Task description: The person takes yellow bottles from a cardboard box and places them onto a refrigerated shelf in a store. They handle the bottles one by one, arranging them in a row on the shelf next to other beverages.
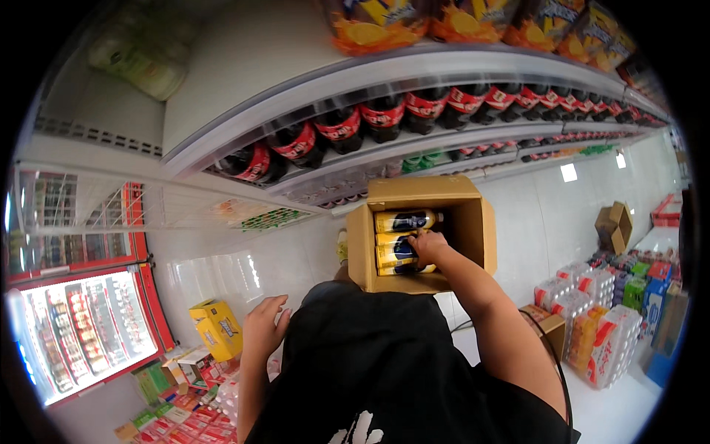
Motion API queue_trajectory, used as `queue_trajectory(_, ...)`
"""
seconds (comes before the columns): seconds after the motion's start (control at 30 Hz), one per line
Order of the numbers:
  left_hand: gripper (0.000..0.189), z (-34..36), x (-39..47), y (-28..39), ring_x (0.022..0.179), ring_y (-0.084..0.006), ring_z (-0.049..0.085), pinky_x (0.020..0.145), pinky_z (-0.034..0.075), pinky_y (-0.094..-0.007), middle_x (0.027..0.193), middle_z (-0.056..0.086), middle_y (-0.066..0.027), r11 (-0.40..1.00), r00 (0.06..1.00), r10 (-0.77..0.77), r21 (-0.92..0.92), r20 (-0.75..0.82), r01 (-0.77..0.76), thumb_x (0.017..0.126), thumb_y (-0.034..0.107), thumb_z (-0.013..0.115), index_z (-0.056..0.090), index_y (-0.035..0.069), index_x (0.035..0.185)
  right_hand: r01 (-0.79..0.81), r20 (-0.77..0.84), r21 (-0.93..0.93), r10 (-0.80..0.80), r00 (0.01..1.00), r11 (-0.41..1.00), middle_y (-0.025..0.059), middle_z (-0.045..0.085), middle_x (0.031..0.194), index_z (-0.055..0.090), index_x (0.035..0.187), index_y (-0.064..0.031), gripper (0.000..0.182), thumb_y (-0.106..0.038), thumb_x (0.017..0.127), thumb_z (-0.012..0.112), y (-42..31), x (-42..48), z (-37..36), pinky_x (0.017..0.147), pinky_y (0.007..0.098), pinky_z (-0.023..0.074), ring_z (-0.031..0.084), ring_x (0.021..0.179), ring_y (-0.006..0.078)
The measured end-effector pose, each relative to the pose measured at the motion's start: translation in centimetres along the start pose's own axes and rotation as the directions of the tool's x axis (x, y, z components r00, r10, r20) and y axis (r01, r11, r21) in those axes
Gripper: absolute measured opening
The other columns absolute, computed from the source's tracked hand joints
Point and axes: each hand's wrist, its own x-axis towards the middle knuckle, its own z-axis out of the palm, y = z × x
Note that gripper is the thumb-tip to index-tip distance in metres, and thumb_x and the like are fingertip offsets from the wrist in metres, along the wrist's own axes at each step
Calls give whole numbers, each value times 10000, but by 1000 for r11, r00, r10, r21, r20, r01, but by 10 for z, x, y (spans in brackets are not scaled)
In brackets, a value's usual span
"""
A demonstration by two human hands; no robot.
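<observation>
Before me is an open cardboard box (468, 244) with its flaps folded out. Several bottles with yellow and dark blue labels lie on their sides along its left part. My right hand (428, 246) reaches inside, its fingers curled around a middle bottle (395, 251). Just above it in the picture lies another bottle (407, 220), its cap end pointing right. Part of the lowest bottle is hidden by my right hand and forearm. At my left side, my left hand (267, 324) hangs in the air with nothing in it, fingers loosely bent and apart.
A shelf rack with cola bottles (383, 117) runs beyond the box, orange drink packs (377, 25) above. To the left are a glass-door drinks fridge (89, 327) and a yellow carton (217, 331). Shrink-wrapped drink packs (602, 344) and an open carton (614, 226) stand on the right.
</observation>
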Motion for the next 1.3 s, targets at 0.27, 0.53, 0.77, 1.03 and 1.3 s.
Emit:
queue_trajectory(0.27,268,-14,36,30,944,-317,720,829,567,-391,1064,724,-150,983,982,181,-32,-61,-183,915,149,717,698,25,1152,48,-195,44,-39,980,998,123,683,1219,716,1154,-97,511,-277,689,827,3,-93,-85,858,483,588,717,1027,351)
queue_trajectory(0.53,736,-9,109,145,1166,-415,641,1003,516,-472,1282,650,-222,786,816,578,-278,14,-552,842,389,808,525,31,1419,157,-769,-366,-393,504,917,-9,656,1077,669,1097,-181,352,-185,752,737,-51,-247,-185,1079,492,443,616,1122,223)
queue_trajectory(0.77,957,-35,101,179,1155,-388,647,1018,499,-450,1229,643,-233,655,734,598,-724,321,-218,793,412,860,365,-47,1472,76,-902,-411,-418,107,908,-22,592,1314,649,1251,-340,394,-279,869,724,-86,-277,-178,1147,777,259,551,1289,304)
queue_trajectory(1.03,758,-125,96,155,934,-323,736,834,623,-432,1135,669,-202,8,969,246,-1000,21,20,829,294,832,427,-13,1391,412,-931,359,287,228,838,223,506,1408,568,1316,-11,554,-100,810,777,-66,-198,-84,1042,489,474,558,1217,424)
queue_trajectory(1.3,410,-208,191,157,922,-212,708,824,610,-379,1079,681,-108,255,931,36,-897,-364,-360,950,201,741,553,9,1260,92,-799,330,225,557,940,101,684,1106,708,1135,-81,325,-236,852,749,-70,-150,7,896,426,503,662,1035,280)
